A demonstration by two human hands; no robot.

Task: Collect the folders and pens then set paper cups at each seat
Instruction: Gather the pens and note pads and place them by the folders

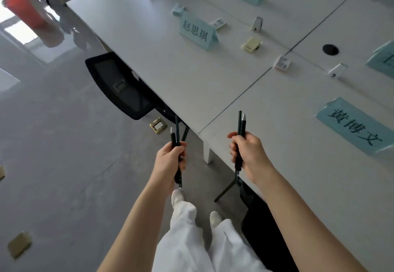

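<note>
Now both fists grip pens: left hand (170,156) at 7 o'clock holds its bundle (177,144), right hand (247,152) at 5 holds another (241,127). Merge them into one fist, keeping tips aligned.

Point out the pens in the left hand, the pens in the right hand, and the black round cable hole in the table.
Pens in left hand (176,135): head view, on the dark barrels above the grip.
Pens in right hand (241,123): head view, on the barrels above the fingers.
Cable hole (330,49): head view, on its black centre.
</note>
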